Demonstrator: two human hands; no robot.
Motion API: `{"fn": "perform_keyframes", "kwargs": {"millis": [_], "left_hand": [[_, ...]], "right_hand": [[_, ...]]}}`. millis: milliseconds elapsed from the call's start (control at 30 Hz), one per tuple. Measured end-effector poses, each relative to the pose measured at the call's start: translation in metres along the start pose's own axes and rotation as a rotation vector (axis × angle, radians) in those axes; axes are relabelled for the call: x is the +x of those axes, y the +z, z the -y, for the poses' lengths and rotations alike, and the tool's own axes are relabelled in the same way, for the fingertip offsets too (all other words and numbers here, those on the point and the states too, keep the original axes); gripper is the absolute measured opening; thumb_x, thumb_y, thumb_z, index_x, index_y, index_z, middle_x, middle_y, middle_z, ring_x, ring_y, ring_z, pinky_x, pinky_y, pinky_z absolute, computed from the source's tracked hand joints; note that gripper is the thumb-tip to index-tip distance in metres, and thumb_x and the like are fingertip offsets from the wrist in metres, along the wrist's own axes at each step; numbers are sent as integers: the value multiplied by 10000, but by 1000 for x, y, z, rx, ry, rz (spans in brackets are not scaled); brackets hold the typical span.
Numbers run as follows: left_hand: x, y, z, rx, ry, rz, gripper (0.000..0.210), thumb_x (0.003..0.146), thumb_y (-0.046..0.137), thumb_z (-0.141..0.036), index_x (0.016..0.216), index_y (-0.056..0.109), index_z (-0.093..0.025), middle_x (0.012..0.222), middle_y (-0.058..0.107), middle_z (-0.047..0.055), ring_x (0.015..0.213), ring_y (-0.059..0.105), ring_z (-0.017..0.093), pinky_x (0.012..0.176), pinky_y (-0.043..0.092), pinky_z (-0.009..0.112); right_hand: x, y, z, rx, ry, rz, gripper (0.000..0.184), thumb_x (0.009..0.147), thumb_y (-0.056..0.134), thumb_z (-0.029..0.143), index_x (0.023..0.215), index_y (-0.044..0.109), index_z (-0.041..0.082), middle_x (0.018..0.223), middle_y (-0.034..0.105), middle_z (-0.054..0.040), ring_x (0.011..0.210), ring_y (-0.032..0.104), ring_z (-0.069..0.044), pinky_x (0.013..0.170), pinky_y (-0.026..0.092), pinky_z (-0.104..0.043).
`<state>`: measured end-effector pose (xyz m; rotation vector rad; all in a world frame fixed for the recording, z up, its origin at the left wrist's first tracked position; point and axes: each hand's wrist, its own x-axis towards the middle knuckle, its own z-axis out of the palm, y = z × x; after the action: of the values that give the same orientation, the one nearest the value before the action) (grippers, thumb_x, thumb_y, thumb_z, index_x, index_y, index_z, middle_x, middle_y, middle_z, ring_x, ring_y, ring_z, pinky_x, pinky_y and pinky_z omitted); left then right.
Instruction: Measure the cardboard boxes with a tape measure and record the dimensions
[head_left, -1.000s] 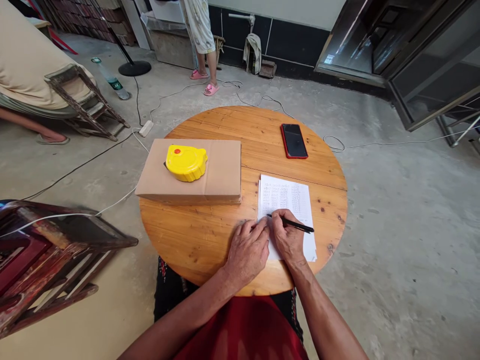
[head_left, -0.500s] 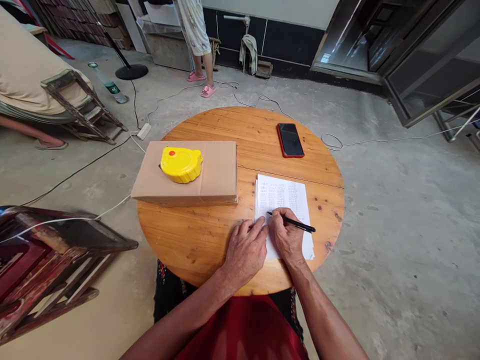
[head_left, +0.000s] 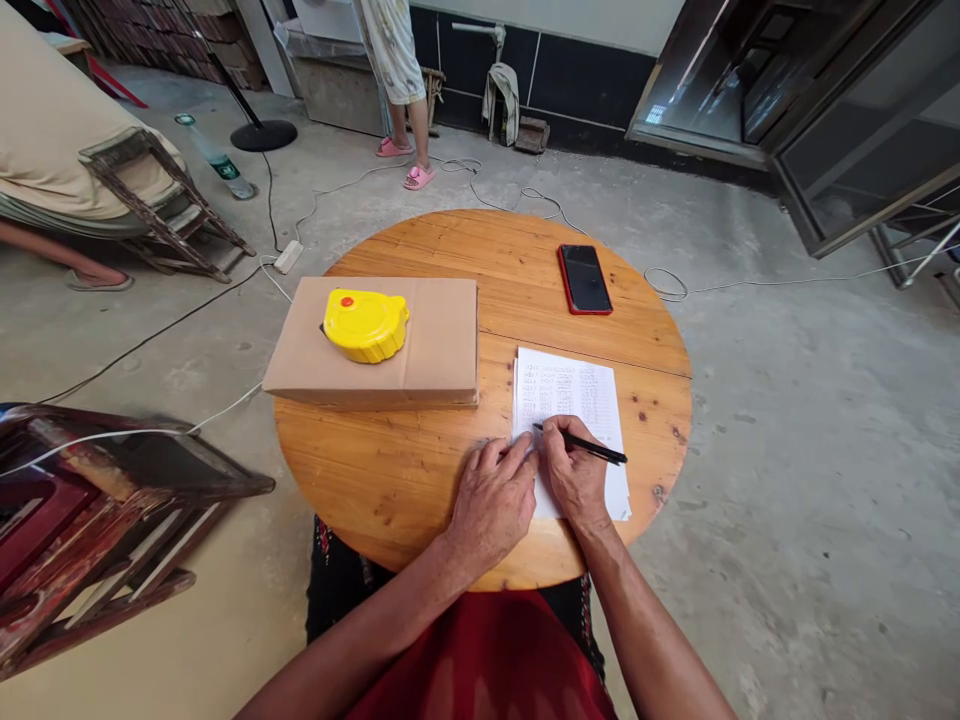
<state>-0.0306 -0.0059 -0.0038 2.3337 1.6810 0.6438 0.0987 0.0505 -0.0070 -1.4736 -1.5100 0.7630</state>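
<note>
Far left, a bottle [head_left: 217, 160] stands on the floor [head_left: 795, 450]; its fill level cannot be read. Next, a cardboard box [head_left: 442, 340] rests on the round table [head_left: 382, 480], near left corner at or over the edge; a knock there could shift it. No opening shows, so contents are undetermined. A yellow tape measure [head_left: 365, 328] lies on top (unsecured, as far as visible) and could slide off if the box were jolted. The left hand [head_left: 495, 500] lies palm down, fingers loosely bent, gripping nothing, fingertips on the left margin of the paper [head_left: 566, 390]. Should that pressure ease, the paper could skew. The right hand [head_left: 577, 480] is closed around a black pen [head_left: 598, 449], tip at the paper; dragging the hand across wet ink could smear it. A phone [head_left: 586, 280] lies beyond, apart from both hands.
</note>
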Motion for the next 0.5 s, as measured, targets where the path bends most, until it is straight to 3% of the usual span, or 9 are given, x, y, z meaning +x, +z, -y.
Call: {"fn": "perform_keyframes", "kwargs": {"millis": [500], "left_hand": [[0,0,1,-5,-3,4,389,897,544,-178,1284,573,-208,1412,558,34,1142,494,261,948,457,452]], "right_hand": [[0,1,-1,-14,-1,-15,202,892,528,321,759,598,185,653,585,16,586,516,-136,587,426,-263]]}}
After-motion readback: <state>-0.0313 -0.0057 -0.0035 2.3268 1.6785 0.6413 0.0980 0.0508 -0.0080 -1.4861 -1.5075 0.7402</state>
